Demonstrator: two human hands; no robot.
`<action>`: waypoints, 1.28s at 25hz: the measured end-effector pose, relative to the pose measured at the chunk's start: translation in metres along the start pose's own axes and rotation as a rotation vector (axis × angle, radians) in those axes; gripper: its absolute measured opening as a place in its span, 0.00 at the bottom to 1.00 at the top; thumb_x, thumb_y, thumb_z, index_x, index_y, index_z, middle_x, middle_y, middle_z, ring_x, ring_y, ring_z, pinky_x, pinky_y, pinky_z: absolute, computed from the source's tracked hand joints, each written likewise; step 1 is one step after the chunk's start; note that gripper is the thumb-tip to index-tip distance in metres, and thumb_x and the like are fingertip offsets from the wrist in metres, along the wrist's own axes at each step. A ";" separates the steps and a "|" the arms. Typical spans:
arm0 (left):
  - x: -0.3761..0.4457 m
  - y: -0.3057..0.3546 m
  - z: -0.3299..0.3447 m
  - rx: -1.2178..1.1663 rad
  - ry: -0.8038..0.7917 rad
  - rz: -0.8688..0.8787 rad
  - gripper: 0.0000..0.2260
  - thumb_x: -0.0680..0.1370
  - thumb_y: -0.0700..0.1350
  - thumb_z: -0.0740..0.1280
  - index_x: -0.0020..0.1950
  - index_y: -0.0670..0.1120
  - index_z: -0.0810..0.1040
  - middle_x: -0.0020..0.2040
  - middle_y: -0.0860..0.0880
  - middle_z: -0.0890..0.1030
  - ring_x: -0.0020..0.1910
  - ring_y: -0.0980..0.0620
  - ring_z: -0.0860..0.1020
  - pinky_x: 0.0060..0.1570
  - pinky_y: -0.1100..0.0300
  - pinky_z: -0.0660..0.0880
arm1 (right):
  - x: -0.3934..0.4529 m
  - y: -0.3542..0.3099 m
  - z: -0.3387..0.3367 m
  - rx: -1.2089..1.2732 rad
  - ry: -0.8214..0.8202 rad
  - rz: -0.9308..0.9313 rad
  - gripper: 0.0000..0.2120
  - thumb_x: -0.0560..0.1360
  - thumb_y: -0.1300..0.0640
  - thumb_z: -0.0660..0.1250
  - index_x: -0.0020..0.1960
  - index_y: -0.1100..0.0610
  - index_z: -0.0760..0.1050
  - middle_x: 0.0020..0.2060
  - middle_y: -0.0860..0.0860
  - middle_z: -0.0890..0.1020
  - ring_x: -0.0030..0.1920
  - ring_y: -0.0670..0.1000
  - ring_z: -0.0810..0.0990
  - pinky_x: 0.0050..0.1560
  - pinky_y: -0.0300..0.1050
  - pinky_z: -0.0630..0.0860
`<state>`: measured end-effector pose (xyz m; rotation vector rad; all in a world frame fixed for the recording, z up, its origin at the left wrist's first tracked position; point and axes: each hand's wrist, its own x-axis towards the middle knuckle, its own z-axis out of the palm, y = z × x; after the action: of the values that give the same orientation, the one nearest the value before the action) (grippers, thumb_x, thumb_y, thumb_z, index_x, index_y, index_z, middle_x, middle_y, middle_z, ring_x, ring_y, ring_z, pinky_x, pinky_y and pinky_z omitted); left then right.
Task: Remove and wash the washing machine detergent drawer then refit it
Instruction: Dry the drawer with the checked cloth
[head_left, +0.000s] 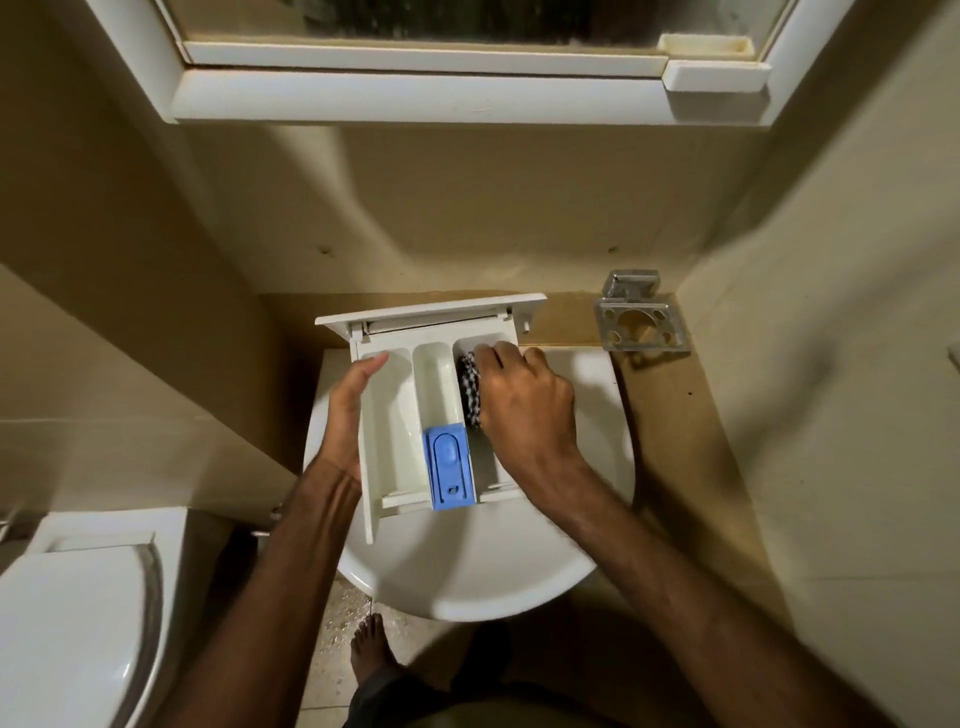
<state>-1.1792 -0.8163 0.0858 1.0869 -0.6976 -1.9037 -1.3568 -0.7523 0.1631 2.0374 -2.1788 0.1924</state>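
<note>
detergent drawer held over the sink, cloth pressed into its right compartment

from the head camera i looked straight down at a white detergent drawer (410, 410) held above a white sink (467, 571). the drawer's front panel pointed away from me, toward the wall. it had three compartments side by side, and a blue insert (449, 466) sat at the near end of the middle one.

my left hand (348, 415) gripped the drawer's left wall, with the thumb lying along the top edge and the fingers hidden underneath. my right hand (524, 400) was curled around a black-and-white checked cloth (471, 387), grasping it and pressing it down inside the right compartment.

a metal holder (641, 322) with round holes was fixed to the wall just beyond the sink, to the right. a white toilet lid (67, 623) showed at the lower left. a white window frame (415, 93) ran across the top. one bare foot (371, 649) stood on the floor below the sink.
</note>
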 end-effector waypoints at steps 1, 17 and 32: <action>0.000 0.000 -0.001 -0.002 0.005 0.005 0.12 0.72 0.59 0.75 0.47 0.51 0.87 0.41 0.49 0.85 0.37 0.50 0.85 0.37 0.57 0.82 | -0.003 0.001 0.002 0.043 -0.097 -0.042 0.16 0.72 0.61 0.73 0.59 0.54 0.81 0.50 0.51 0.85 0.51 0.56 0.84 0.40 0.46 0.78; -0.015 0.000 -0.003 0.130 0.148 0.125 0.21 0.75 0.69 0.70 0.66 0.63 0.82 0.69 0.57 0.82 0.69 0.57 0.78 0.68 0.57 0.76 | -0.040 0.038 -0.031 1.395 0.187 0.356 0.09 0.80 0.54 0.70 0.58 0.43 0.82 0.52 0.45 0.87 0.54 0.49 0.86 0.53 0.56 0.85; -0.015 0.019 0.012 0.137 -0.078 -0.023 0.25 0.79 0.70 0.64 0.63 0.55 0.85 0.59 0.46 0.87 0.57 0.47 0.86 0.49 0.55 0.84 | -0.024 -0.002 -0.003 0.551 -0.035 -0.051 0.15 0.74 0.43 0.75 0.53 0.50 0.76 0.55 0.44 0.80 0.55 0.51 0.78 0.46 0.47 0.77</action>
<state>-1.1780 -0.8121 0.1120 1.1138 -0.8740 -1.9498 -1.3535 -0.7281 0.1612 2.3679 -2.2726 0.8389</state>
